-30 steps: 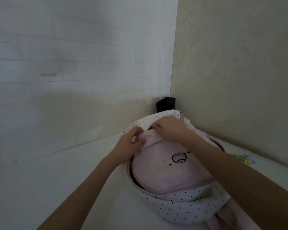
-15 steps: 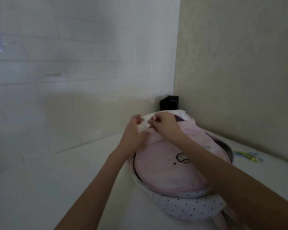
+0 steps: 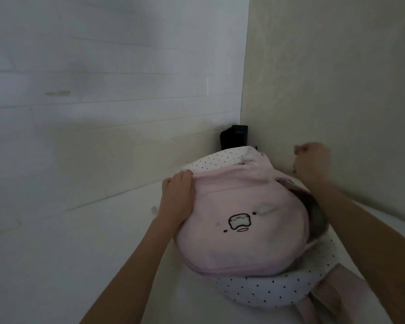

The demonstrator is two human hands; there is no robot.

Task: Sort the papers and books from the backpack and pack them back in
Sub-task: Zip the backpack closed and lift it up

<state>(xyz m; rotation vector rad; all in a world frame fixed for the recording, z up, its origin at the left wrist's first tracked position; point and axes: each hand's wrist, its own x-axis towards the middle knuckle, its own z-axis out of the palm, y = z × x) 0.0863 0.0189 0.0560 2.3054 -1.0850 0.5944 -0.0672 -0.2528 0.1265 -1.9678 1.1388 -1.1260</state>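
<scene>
The backpack lies in the lower middle of the frame on the white surface, its pink front panel up and the dotted white body showing beneath and behind. My left hand rests at the bag's upper left edge, fingers curled over the pink fabric and pressing it down. My right hand is up at the right, off the bag, fingers drawn together as if pinching something small, perhaps a zipper pull; blur hides it, so I cannot tell what, if anything, it holds. A dark gap shows along the bag's right side, so that opening looks unzipped. The fabric is soft and slumps, light in itself but likely weighted by papers and books. I would steady the panel's rim with my left and pull the flap open from its edge.
</scene>
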